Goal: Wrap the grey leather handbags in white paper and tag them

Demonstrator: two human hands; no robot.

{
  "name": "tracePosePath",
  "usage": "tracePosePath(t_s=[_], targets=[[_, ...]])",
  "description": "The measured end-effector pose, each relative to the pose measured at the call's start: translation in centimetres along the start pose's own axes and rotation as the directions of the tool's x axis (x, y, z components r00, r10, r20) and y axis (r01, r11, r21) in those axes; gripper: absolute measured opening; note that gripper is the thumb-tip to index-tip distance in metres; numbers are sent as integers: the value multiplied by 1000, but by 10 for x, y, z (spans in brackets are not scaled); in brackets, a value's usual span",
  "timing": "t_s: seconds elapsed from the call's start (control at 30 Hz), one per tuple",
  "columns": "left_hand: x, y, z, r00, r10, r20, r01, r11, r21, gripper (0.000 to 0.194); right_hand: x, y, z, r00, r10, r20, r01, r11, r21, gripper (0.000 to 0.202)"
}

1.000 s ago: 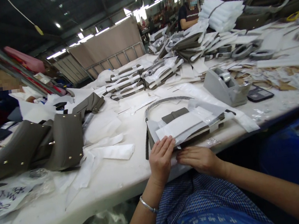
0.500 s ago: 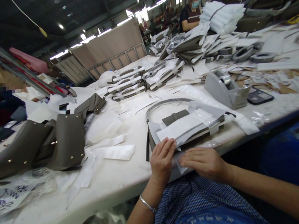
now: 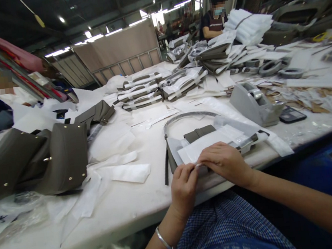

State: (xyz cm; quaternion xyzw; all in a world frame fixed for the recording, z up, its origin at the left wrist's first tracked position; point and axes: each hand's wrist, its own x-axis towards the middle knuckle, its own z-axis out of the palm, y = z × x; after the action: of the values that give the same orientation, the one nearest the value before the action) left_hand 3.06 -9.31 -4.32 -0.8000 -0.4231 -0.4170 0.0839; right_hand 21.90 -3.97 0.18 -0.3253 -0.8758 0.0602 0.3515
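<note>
A grey-brown handbag lies in front of me, its strap arching behind it. White paper and a translucent wrapping sheet cover much of it. At the bag's near edge, my left hand is closed, thumb and fingers pinching a bit of the sheet. My right hand meets it there, fingers bent together over the same edge and pinching the sheet too. The hands hide most of that edge.
A grey tape dispenser and a dark phone stand to the right. Wrapped bags are stacked behind. Grey-brown pieces with studs and white strips lie left. A masked co-worker is across the table.
My right hand has moved up from the table's front edge onto the bag's near edge, bringing a flap of the sheet. My left fingers have curled into a pinch.
</note>
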Motion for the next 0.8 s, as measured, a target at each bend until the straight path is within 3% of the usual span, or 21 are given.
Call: tracePosePath(t_s=[0.3,0.5,0.63,0.73,0.8], targets=[[0,-3,-1,1000,-24,-2,24,998,-60,13,21,7,5,977,54,205,-46,998,-43,9],[-4,-6,0,1000,0,8,1,999,-45,16,46,14,-2,857,218,467,-204,976,-82,6],[-3,-7,-2,998,47,33,-46,999,-20,21,62,18,-6,773,283,568,-299,952,-66,5],[-1,-5,-4,997,36,66,-37,999,6,27,65,20,-7,749,289,596,-351,936,-12,11],[-1,-3,-5,998,10,69,-12,1000,28,26,63,21,-8,762,274,587,-361,932,34,13]])
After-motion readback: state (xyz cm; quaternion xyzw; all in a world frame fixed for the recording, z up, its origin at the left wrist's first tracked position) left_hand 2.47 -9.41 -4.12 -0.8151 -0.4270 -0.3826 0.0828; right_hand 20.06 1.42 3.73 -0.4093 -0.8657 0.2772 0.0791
